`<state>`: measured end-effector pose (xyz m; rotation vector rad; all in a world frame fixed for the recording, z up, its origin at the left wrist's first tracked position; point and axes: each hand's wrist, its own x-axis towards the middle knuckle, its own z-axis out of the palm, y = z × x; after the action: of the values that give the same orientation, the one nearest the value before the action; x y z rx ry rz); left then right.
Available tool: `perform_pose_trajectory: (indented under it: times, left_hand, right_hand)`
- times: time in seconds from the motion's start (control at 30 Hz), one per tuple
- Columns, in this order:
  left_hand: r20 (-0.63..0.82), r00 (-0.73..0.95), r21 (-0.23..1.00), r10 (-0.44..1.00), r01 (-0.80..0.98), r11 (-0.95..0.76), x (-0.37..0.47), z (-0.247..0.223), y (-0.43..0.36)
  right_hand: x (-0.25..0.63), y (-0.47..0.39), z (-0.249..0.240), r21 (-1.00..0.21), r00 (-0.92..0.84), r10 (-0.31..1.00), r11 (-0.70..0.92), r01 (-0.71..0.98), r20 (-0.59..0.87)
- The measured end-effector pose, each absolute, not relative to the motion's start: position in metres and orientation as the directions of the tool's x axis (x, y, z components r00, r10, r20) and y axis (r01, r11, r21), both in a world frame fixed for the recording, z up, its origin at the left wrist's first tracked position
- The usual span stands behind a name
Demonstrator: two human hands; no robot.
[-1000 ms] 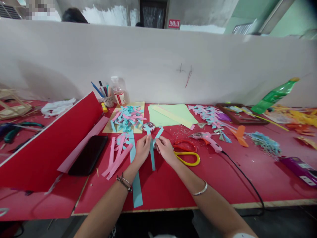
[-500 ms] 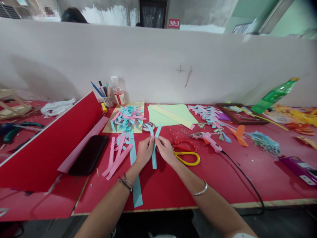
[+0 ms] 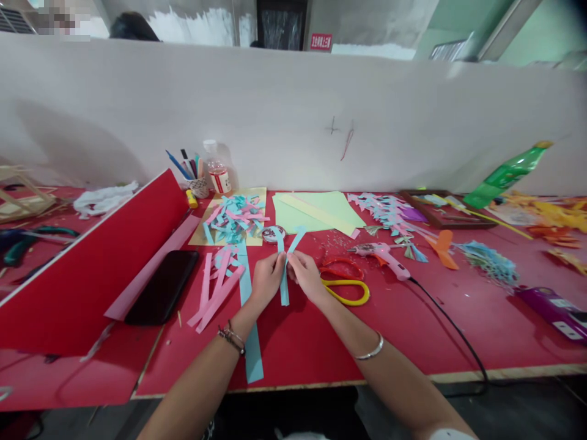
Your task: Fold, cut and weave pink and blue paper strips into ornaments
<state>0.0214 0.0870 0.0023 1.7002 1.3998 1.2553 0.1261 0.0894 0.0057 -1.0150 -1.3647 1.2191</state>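
Between my hands are blue paper strips (image 3: 285, 289), their upper ends spread apart in a V and their lower ends hanging together. My left hand (image 3: 267, 276) pinches them from the left, thumb on top. From the right, my right hand (image 3: 304, 272) pinches the same strips close to the left fingertips. A longer blue strip (image 3: 251, 342) lies on the table under my left wrist. Pink strips (image 3: 216, 299) lie to the left, below a pile of short blue and pink paper pieces (image 3: 233, 219). Scissors with red and yellow handles (image 3: 346, 292) rest beside my right hand.
A pink glue gun (image 3: 385, 258) with a black cord lies right of the scissors. A black phone (image 3: 162, 287) and a leaning red board (image 3: 101, 269) are on the left. Pale green paper (image 3: 316, 211) lies ahead; a green bottle (image 3: 509, 174) tilts at the far right.
The upper end of the right-hand strip has swung outward to the right, widening the V. Both hands stay nearly in place; the whole view has shifted slightly.
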Motion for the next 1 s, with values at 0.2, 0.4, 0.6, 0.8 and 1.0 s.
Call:
perform_pose_trajectory:
  times: [0.2,0.4,0.6,0.8,1.0]
  left_hand:
    - [0.294,-0.043,0.887,0.955,0.385,-0.256,0.0212,0.0015,0.0860]
    - [0.286,-0.068,0.897,0.956,0.369,-0.242,0.0210,0.0028,0.0865]
    - [0.301,0.029,0.870,0.953,0.401,-0.287,0.0226,0.0059,0.0855]
    - [0.329,0.010,0.857,0.944,0.417,-0.303,0.0221,0.0050,0.0836]
    - [0.326,-0.054,0.876,0.944,0.393,-0.280,0.0225,0.0039,0.0840]
  right_hand:
    - [0.1262,0.0885,0.0060,-0.988,-0.191,0.969,0.156,-0.013,0.155]
    - [0.1263,0.0885,0.0061,-0.988,-0.155,0.976,0.154,-0.005,0.153]
    - [0.1275,0.0909,0.0059,-0.989,-0.082,0.985,0.148,-0.027,0.150]
    - [0.1271,0.0887,0.0061,-0.987,-0.135,0.978,0.158,0.002,0.157]
    - [0.1269,0.0888,0.0064,-0.988,-0.174,0.973,0.151,-0.006,0.150]
